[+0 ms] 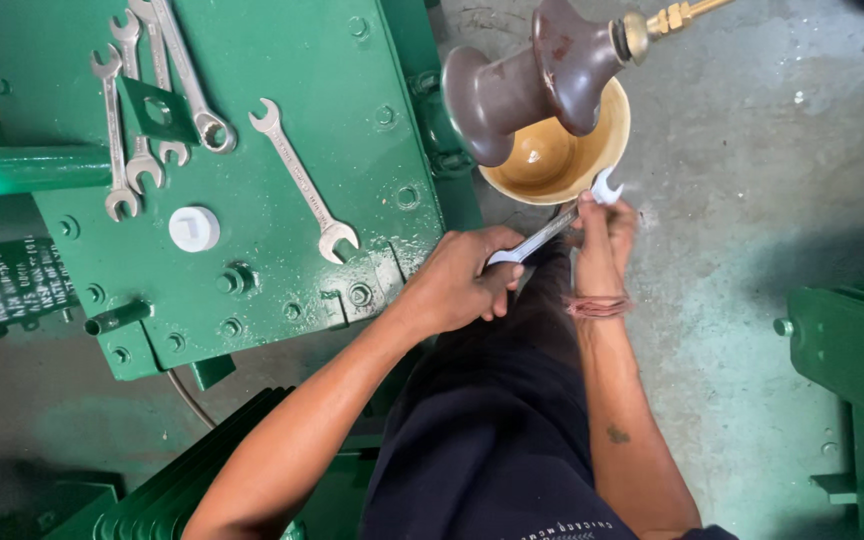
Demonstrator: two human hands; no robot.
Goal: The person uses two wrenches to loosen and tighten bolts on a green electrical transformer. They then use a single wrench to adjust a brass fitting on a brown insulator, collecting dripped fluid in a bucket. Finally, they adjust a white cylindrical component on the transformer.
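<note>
My left hand (457,280) grips the handle of a silver open-ended wrench (552,228) beside the edge of a green metal housing (282,150). My right hand (604,225) is at the wrench's head (605,187), just under the rim of a brown ceramic insulator (542,95) with a brass stud (667,20) on top. The right fingers are curled around the wrench's far end; what the jaw sits on is hidden by the hand. A red thread band circles my right wrist.
Several loose wrenches (302,180) lie on the green lid, next to a white round cap (194,229). A green pipe (32,170) sticks out at left. Green finned panels (202,460) stand below and a green part (852,360) at right, on a concrete floor.
</note>
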